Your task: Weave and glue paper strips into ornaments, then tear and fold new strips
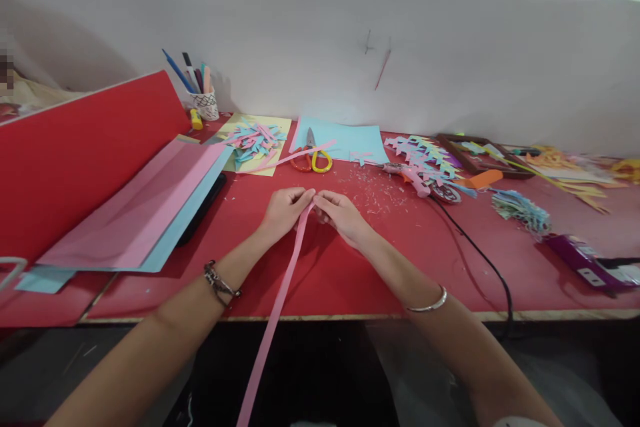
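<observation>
A long pink paper strip (280, 300) is pinched at its upper end between my two hands, above the middle of the red table. My left hand (287, 212) grips it with thumb and fingers, and my right hand (343, 215) closes on the tip from the other side. The rest of the strip hangs down past the table's front edge. Beyond my hands lie scissors (310, 152) with one red and one yellow handle. Another pink strip (305, 155) lies across the scissors.
Cut paper pieces (255, 140) are heaped on a yellow sheet, beside a blue sheet (357, 138). A pink glue gun (413, 179) trails a black cord rightward to a purple power strip (583, 261). Left are stacked pink sheets (135, 213), a red board (95, 153) and a pen cup (205, 105).
</observation>
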Demonstrator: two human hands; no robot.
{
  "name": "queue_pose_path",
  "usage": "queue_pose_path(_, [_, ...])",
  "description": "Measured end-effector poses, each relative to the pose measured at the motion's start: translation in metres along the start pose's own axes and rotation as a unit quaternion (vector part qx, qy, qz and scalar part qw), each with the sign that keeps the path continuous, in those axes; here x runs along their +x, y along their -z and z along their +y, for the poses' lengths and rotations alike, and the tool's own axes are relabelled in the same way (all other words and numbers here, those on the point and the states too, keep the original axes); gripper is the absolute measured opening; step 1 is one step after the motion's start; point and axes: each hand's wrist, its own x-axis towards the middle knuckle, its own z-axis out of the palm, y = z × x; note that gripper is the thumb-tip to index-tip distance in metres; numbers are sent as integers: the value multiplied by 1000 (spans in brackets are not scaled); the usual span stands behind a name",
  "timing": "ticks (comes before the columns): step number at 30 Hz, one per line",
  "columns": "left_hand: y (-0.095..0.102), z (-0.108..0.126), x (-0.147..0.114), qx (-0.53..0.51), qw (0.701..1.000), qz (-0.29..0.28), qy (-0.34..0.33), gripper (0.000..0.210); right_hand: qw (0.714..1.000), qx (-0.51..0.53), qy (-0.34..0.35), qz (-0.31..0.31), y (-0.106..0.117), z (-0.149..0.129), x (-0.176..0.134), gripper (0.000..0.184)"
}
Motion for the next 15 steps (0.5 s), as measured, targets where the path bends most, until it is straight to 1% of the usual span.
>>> queue_pose_path(3, [2, 0, 0, -12, 1000, 11, 4, 38, 1000, 5, -3, -3, -2, 1, -1, 25])
queue_pose_path(5, [3, 0, 0, -21, 1000, 6, 7, 39, 1000, 9, -9, 3, -3, 1, -1, 24])
queue_pose_path(9, [2, 1, 0, -41, 998, -52, 6, 42, 999, 27, 2, 42, -3, 1, 0, 22])
queue_pose_path(11, [1, 0, 0, -34, 997, -69, -7, 43, 997, 39, 9, 60, -2, -1, 0, 22])
queue_pose_path(13, [0, -1, -1, -10, 998, -62, -23, 43, 997, 46, 9, 63, -2, -2, 0, 24])
queue_pose_path(15, [0, -2, -1, 9, 998, -50, -32, 43, 998, 42, 5, 53, -4, -3, -1, 29])
